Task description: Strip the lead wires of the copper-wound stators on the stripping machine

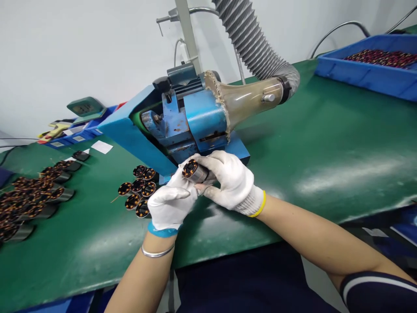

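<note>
A metal cylinder (197, 172) with copper windings and orange dots at its end is held between my two gloved hands, just in front of the blue machine (205, 115). The fingers of my right hand (230, 180) wrap round its right end. My left hand (172, 198) supports it from the left and below, its thumb lying apart from the cylinder; part of the left fingers is hidden behind it. Beside my left hand, several similar cylinders (138, 186) stand upright in a group on the green table (94, 226).
Many wound cylinders (35, 195) lie at the far left. Behind them are blue bins (70, 138) and a small display (85, 106). A grey hose (250, 39) runs from the machine's clear duct (254, 98). At the back right is a blue tray (365, 76) of small parts.
</note>
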`<state>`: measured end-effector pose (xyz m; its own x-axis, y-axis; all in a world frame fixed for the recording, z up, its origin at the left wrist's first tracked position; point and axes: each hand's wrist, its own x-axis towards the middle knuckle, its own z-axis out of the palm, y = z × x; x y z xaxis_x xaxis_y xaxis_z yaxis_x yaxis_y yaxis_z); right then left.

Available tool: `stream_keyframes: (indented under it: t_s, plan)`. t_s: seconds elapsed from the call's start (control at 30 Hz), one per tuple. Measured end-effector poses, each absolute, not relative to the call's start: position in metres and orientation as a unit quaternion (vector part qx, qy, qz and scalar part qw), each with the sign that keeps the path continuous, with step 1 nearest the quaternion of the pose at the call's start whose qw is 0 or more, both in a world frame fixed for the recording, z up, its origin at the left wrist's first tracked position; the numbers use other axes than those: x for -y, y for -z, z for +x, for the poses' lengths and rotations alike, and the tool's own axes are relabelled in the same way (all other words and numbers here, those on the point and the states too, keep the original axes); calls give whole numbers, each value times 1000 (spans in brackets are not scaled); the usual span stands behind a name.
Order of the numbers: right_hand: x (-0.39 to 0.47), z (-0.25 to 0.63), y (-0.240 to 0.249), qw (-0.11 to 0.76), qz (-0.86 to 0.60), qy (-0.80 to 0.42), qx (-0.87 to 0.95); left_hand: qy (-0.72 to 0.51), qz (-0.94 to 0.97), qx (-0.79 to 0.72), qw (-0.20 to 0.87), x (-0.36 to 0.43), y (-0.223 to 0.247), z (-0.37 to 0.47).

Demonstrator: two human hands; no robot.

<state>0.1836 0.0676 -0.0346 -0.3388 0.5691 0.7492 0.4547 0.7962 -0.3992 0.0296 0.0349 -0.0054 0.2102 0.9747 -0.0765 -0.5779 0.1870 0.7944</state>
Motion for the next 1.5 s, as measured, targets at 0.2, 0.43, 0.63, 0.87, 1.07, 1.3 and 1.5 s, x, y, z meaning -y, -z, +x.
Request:
stream_keyframes:
  t_s: [0.2,0.43,0.63,0.87,1.07,1.3,1.5]
  plan:
    - [-79,191,32,466,-271,-14,842,-529,377,-310,694,-37,12,28]
    - [-78,191,31,446,-308,4,841,-522,414,-322,672,-39,17,27]
    - [-70,188,32,467,-333,-13,819,-520,405,-336,672,-39,17,27]
    - [-74,196,29,444,-364,67,816,-515,432,-364,645,-40,19,32]
    - [-83,203,21,567,-404,-238,677,-518,469,-429,572,-37,19,43]
    - [-78,207,10,539,-180,-98,817,-578,478,-442,492,-40,18,40]
    - [-85,202,19,623,-325,-157,694,-582,467,-454,487,-39,16,37]
